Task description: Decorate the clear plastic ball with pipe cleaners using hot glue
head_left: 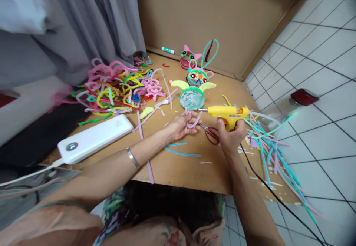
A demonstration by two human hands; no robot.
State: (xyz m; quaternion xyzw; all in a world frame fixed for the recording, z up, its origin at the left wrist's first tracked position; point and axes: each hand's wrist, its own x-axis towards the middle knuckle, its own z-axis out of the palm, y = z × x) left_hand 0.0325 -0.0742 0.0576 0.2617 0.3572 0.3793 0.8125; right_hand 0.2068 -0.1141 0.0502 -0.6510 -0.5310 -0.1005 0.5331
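Observation:
My right hand is wrapped round a yellow hot glue gun, whose metal nozzle points left. Between the fingers of my left hand is a lilac pipe cleaner, bent into a U, one end close to the nozzle. Whether nozzle and pipe cleaner touch, I cannot tell. Just beyond stands a craft figure with a round glittery body, yellow wings and an owl-like head. Red-handled scissors lie between my hands, partly hidden by the right one.
A heap of coloured pipe cleaners lies left, a white power bank before it. Straight pipe cleaners overhang the right table edge, near the gun's black cord. A pink-eared craft head and glue stick sit by the cardboard.

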